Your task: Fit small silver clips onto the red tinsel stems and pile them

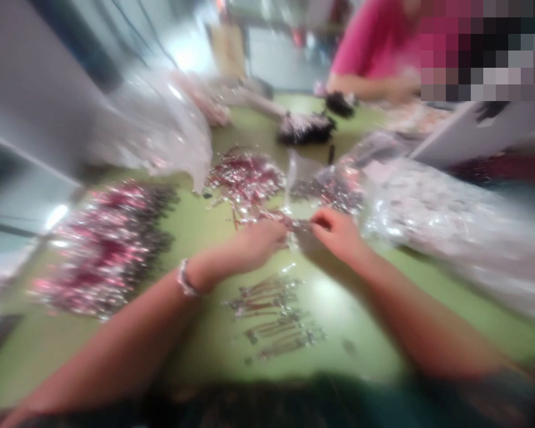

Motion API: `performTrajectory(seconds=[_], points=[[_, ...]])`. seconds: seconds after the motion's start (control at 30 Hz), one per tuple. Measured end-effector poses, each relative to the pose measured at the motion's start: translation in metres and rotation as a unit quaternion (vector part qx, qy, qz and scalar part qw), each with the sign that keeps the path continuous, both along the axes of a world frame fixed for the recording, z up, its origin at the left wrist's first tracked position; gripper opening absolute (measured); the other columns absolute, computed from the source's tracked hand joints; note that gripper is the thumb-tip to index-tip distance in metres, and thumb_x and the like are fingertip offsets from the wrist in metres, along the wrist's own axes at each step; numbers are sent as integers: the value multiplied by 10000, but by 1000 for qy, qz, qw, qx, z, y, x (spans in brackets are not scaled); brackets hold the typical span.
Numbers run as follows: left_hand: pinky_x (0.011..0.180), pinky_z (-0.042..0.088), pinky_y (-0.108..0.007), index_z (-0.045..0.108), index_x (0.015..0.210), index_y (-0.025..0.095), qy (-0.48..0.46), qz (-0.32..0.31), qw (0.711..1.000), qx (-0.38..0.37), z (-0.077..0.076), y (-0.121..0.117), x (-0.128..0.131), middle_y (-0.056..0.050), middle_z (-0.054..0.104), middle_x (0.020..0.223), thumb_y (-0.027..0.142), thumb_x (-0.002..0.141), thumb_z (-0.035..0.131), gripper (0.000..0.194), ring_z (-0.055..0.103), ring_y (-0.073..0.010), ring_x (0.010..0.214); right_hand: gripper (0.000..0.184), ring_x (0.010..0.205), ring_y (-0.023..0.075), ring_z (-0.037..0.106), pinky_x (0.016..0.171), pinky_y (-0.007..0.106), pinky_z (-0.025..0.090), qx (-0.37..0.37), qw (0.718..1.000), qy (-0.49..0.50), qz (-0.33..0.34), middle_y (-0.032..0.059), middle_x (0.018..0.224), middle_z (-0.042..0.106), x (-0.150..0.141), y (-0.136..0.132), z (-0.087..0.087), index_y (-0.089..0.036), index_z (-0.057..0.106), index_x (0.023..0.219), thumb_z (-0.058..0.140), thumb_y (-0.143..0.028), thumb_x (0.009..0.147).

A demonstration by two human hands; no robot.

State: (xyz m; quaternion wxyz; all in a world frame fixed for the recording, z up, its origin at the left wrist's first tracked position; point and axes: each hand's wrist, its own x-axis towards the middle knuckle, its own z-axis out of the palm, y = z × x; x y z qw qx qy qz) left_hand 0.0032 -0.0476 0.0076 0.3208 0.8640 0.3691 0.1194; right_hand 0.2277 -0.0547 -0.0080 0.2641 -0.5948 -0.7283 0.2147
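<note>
Rather blurred, small greyish piece [302,224], seemingly thin

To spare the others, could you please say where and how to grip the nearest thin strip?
Probably pinch the nearest thin strip across its middle, coming from the near side: it lies crosswise, long and narrow, with the other strips beyond it. Blur hides finer detail.

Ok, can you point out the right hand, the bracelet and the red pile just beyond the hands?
Right hand [339,233]: head view, on the back of the hand.
Bracelet [185,278]: head view, on the middle of its band.
Red pile [248,175]: head view, near its middle.
</note>
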Motion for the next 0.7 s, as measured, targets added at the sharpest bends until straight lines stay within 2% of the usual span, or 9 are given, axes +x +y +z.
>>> performTrajectory(seconds=[0.13,0.2,0.3,0.37,0.43,0.5,0.6,0.7], points=[[659,434,-305,573,880,166,-94,207,972,-55,5,8,-1,-38,601,766,248,915,461,143,537,-154,708,187,786,194,616,721,341,430,-14,996,-83,42,70,878,717,-1,-2,-2,-195,703,889,519,-199,859],[636,430,-303,581,832,167,-118,242,960,-74,3,11,-2,-25,585,697,280,917,470,179,532,-150,673,221,786,208,613,718,355,424,-10,985,-154,77,91,877,713,1,-1,-4,-191,715,873,494,-192,882],[602,419,-289,617,774,174,-138,225,960,-99,-3,12,-3,-5,562,617,320,919,477,249,516,-135,612,242,746,210,598,681,357,410,-18,967,-226,118,102,837,694,4,0,-3,-188,716,834,484,-198,902],[595,418,-279,651,785,177,-148,196,963,-107,-8,11,-2,-1,572,612,323,915,485,255,517,-127,601,244,731,204,594,668,353,407,-5,967,-227,111,99,809,688,5,0,0,-186,715,810,491,-205,904],[595,420,-268,671,807,178,-163,167,966,-108,-12,9,0,-2,594,630,320,911,496,248,525,-119,605,226,737,196,603,674,345,418,26,980,-175,90,85,801,695,3,-2,5,-191,718,813,509,-214,897],[598,422,-256,678,810,175,-171,142,969,-105,-17,6,3,-4,616,661,317,907,511,239,533,-111,619,192,748,182,620,688,331,436,49,993,-83,65,59,815,715,-1,-7,10,-205,725,846,539,-237,884],[597,420,-242,679,822,175,-160,122,974,-101,-22,3,8,1,624,687,319,912,516,236,531,-103,627,145,734,162,638,688,308,453,38,998,29,33,18,813,736,-11,-17,12,-225,730,853,592,-270,851],[581,404,-232,669,818,171,-152,119,977,-93,-23,1,10,12,596,655,304,924,496,243,504,-96,605,140,731,149,646,686,290,459,16,997,71,28,2,819,742,-21,-25,11,-228,726,851,589,-251,838]])
